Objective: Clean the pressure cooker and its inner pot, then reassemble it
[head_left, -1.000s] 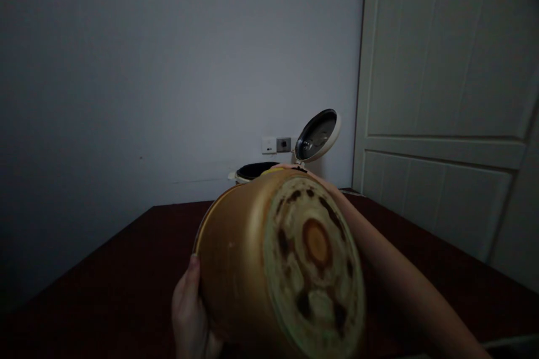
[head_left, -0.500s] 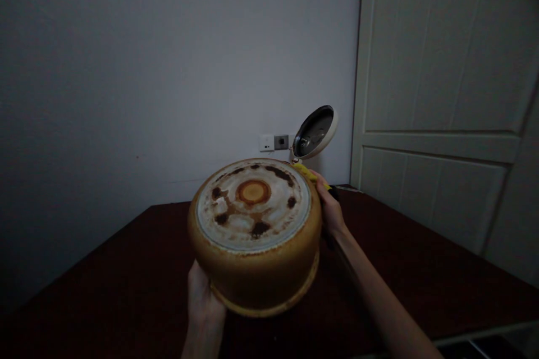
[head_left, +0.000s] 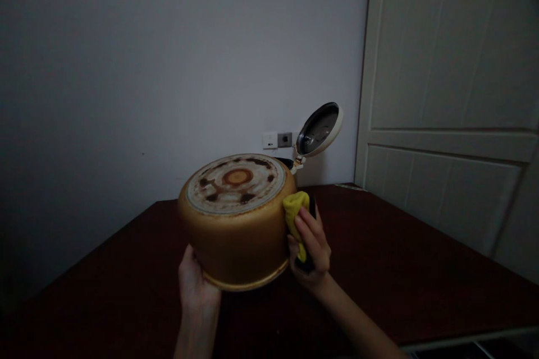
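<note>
A golden-brown cooking pot (head_left: 244,241) is held upside down in front of me, its stained, scorched base facing up and tilted toward me. My left hand (head_left: 197,277) grips it at the lower left near the rim; the fingers pass out of sight beneath. On the right, my right hand (head_left: 312,244) is closed on a folded yellow cloth (head_left: 295,202), which lies against the pot's side wall. A dark piece, perhaps the pot's handle or part of the cloth, shows behind those fingers; I cannot tell which.
Behind the pot stands an appliance with its round lid (head_left: 320,129) raised, its body mostly hidden. Wall sockets (head_left: 277,140) sit beside the lid. A dark red table (head_left: 357,269) lies below, with a white panelled door (head_left: 442,168) to the right.
My right hand with the yellow cloth has come from the pot's far right edge down to its near right side. The pot has lowered slightly and its base tilts less toward me.
</note>
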### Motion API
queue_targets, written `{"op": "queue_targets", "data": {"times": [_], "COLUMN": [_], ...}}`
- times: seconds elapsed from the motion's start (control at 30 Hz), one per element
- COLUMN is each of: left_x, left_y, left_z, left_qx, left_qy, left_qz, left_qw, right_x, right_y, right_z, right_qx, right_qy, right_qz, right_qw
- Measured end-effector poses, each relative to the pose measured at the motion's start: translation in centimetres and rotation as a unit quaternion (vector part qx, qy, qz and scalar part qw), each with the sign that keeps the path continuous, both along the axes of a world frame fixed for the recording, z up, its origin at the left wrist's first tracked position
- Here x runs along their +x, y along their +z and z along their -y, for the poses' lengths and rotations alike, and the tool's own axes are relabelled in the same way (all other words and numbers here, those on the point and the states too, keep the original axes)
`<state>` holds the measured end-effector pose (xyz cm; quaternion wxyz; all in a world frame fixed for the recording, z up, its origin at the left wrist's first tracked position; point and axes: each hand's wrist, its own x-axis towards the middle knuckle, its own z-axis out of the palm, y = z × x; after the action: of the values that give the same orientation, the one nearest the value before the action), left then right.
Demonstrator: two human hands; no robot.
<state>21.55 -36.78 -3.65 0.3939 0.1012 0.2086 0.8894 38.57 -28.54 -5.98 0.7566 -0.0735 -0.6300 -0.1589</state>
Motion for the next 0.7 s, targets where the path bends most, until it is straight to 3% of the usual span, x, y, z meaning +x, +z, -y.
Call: {"op": "queue_targets", "data": {"times": [0.1,0.2,0.3,0.4,0.5,0.7], "left_x": [0.3,0.5,1.1,2.1,3.0,3.7], "left_y": [0.8,1.6,2.5,3.5,4.4,5.2], "left_z": [0.2,0.4,0.6,0.8,1.0,1.9], "left_qx": [-0.054,-0.074,-0.069,-0.079,-0.1,-0.121], "left_qy": [-0.015,-0.008,0.021,0.094,0.147,0.187], "left_qz": [0.04,0.059,0.038,-0.017,-0.093,-0.227], "left_qw": [0.998,0.995,0.997,0.992,0.98,0.948], "right_x": [0.5,1.4,1.7,1.1,0.3,0.1], "right_y": [-0.7,-0.5,0.5,1.1,1.1,2.1], "right_z": [-0.5,0.1,1.5,2.7,3.1,2.9], "right_qx": [0.064,0.108,0.198,0.258,0.261,0.341], "right_qy": [-0.031,-0.067,-0.083,-0.044,-0.028,-0.064], "right_qz": [0.016,0.117,0.25,0.345,0.358,0.332], "right_qw": [0.997,0.985,0.944,0.901,0.896,0.877]}}
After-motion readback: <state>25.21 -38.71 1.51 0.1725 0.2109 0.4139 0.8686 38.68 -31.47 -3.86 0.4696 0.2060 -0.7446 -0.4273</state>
